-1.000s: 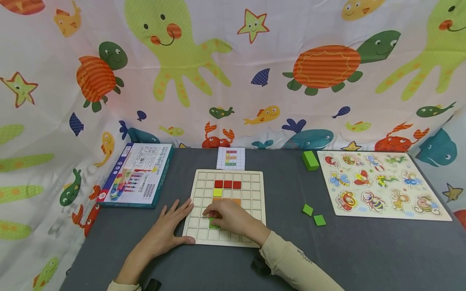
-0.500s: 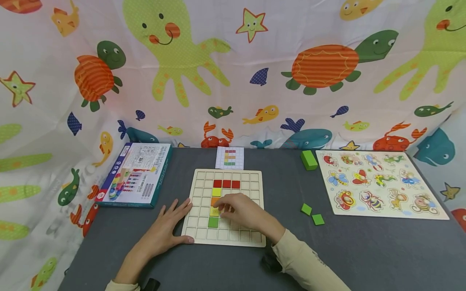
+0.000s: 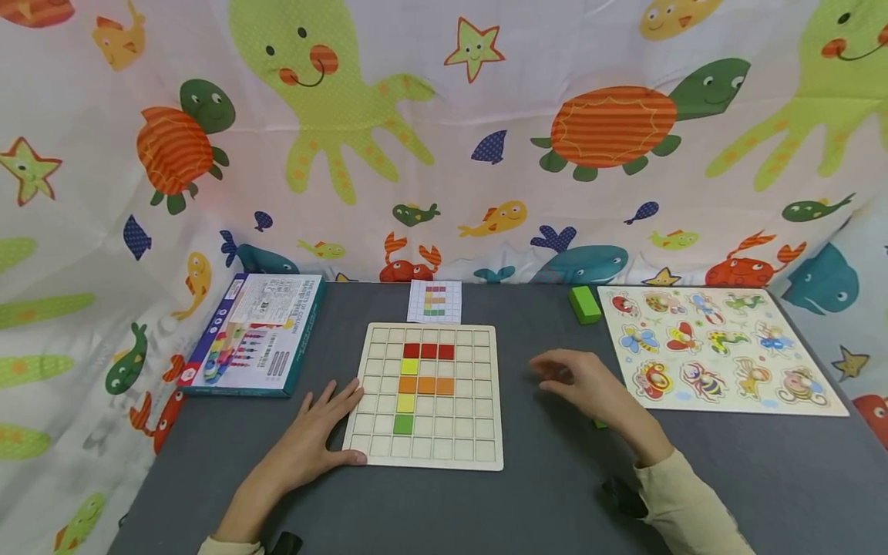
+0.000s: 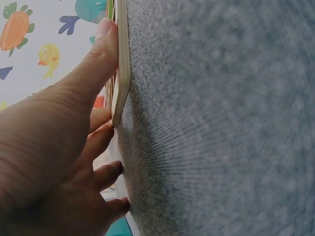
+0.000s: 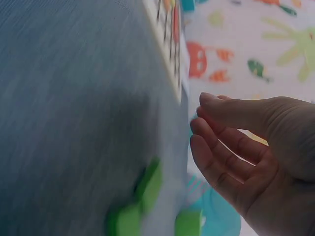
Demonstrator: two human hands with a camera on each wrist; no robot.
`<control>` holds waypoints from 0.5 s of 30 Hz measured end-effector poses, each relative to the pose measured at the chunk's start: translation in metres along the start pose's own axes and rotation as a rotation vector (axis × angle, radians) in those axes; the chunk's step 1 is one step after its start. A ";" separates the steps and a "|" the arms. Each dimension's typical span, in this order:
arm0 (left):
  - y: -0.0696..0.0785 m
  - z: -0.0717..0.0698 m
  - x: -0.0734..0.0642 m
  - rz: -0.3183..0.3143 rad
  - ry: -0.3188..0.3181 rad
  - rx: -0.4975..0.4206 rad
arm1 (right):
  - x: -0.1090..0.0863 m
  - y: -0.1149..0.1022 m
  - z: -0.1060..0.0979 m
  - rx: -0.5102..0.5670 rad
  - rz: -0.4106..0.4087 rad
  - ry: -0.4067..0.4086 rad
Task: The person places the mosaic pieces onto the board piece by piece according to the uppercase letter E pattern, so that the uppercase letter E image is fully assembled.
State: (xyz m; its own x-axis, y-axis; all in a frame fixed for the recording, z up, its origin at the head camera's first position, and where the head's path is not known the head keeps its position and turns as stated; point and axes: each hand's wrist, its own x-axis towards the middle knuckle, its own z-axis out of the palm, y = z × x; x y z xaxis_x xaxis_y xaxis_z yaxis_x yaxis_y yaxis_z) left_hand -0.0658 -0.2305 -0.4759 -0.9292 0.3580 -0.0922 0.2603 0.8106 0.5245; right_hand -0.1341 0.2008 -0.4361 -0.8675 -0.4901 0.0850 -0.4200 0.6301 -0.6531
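Observation:
A pale wooden grid board (image 3: 458, 443) lies flat on the dark table. In it sit red tiles (image 3: 428, 351), orange tiles (image 3: 426, 385), two yellow tiles (image 3: 405, 403) and one green tile (image 3: 403, 424). My left hand (image 3: 312, 439) rests at the board's left edge with spread fingers; its thumb (image 4: 98, 54) touches the board's border in the left wrist view. To the right of the board, my right hand (image 3: 590, 389) is above the table, fingers loosely bent and holding nothing. Below it is a loose green tile (image 3: 600, 424); blurred green pieces (image 5: 150, 184) show in the right wrist view.
Behind the board lies a card with a coloured pattern (image 3: 435, 302). A flat box (image 3: 257, 335) is at the left. On the right are a green block (image 3: 585, 305) and a picture board of insects (image 3: 721, 351). A printed cloth (image 3: 444, 154) hangs behind.
My right hand has left the grid board and moved right, over the loose green tiles. The full orange row is now uncovered. My left hand stays at the board's edge.

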 end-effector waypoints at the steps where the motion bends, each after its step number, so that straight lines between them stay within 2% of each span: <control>1: 0.000 0.000 0.000 0.000 -0.001 0.002 | -0.005 0.006 -0.003 -0.010 0.012 0.008; 7: 0.000 0.000 -0.001 -0.007 -0.008 -0.003 | -0.026 0.026 -0.012 -0.055 0.073 -0.012; 15: 0.000 -0.001 -0.001 -0.010 -0.008 -0.005 | -0.033 0.033 -0.021 -0.049 0.083 -0.059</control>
State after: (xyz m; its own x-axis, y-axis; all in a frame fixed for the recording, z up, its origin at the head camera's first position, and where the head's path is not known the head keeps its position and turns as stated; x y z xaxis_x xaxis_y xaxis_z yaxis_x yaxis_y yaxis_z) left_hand -0.0649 -0.2310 -0.4750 -0.9298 0.3530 -0.1042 0.2491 0.8119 0.5280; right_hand -0.1249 0.2505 -0.4442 -0.8831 -0.4690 -0.0134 -0.3612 0.6977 -0.6186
